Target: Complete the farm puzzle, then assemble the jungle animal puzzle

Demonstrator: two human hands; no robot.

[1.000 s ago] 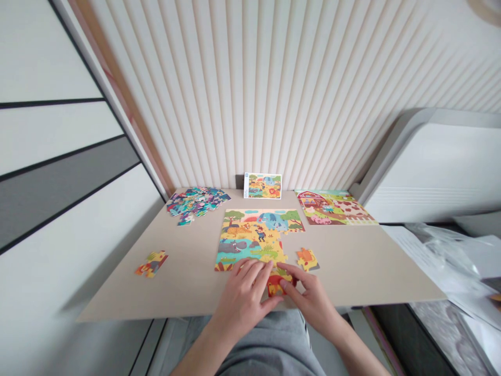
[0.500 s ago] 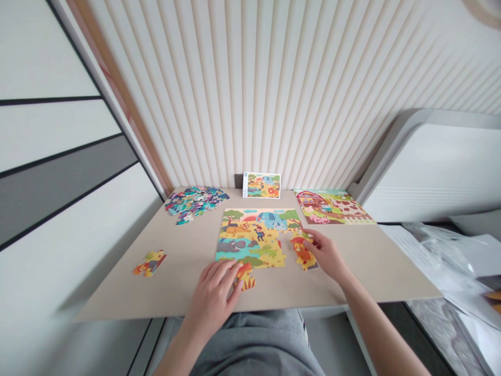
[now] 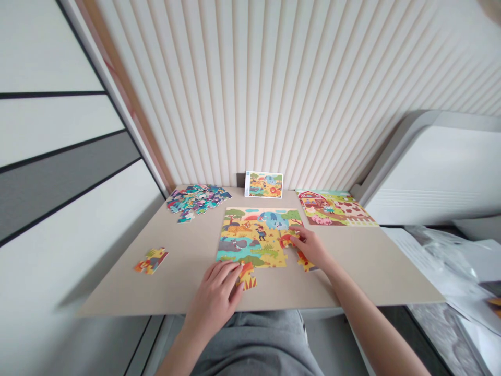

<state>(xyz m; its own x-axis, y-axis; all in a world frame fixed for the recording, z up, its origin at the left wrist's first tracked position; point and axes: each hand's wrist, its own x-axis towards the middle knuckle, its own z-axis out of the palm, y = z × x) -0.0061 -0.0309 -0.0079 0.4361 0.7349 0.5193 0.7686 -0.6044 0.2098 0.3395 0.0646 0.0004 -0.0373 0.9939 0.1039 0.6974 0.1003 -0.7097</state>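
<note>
A partly joined animal puzzle (image 3: 254, 235) lies at the middle of the table. My right hand (image 3: 309, 246) has its fingers closed on a red and yellow lion piece (image 3: 287, 241) at the puzzle's right side. Just below that hand lies another orange and yellow piece (image 3: 306, 262). My left hand (image 3: 219, 292) rests at the puzzle's lower left edge, fingers spread over the side of a joined orange and yellow piece (image 3: 247, 278). Behind the puzzle stands a picture card (image 3: 263, 185) showing the animal scene.
A heap of blue and purple pieces (image 3: 198, 200) lies at the back left of the table (image 3: 188, 292). Some joined pieces (image 3: 152, 260) sit at the left. A farm puzzle (image 3: 334, 208) lies at the back right. Clear plastic (image 3: 446, 250) is beyond the right edge.
My right hand has moved left with the lion piece, away from the orange piece below it, onto the puzzle's right side. My left hand has barely moved.
</note>
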